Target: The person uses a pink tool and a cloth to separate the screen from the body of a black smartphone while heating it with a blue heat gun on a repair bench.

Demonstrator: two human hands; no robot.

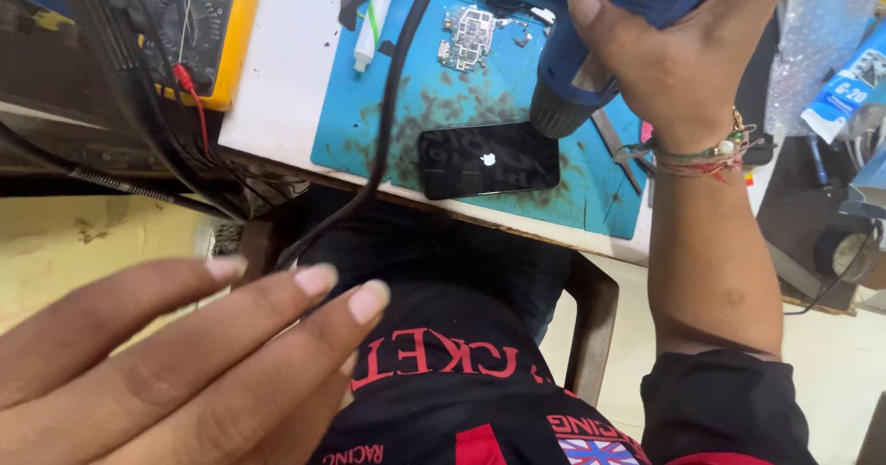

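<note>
My right hand (678,59) grips the blue heat gun (591,50), nozzle down at the phone's (487,160) 2 o'clock corner on the blue mat (369,124). My left hand (175,354) hovers flat and empty at 7 o'clock (near my lap). Heating stage, I'd judge; next calls for steady, slow passes.

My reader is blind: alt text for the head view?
The right hand grips a blue heat gun over a black phone lying on a stained blue mat. The left hand, fingers spread, hovers empty near the camera.
</note>
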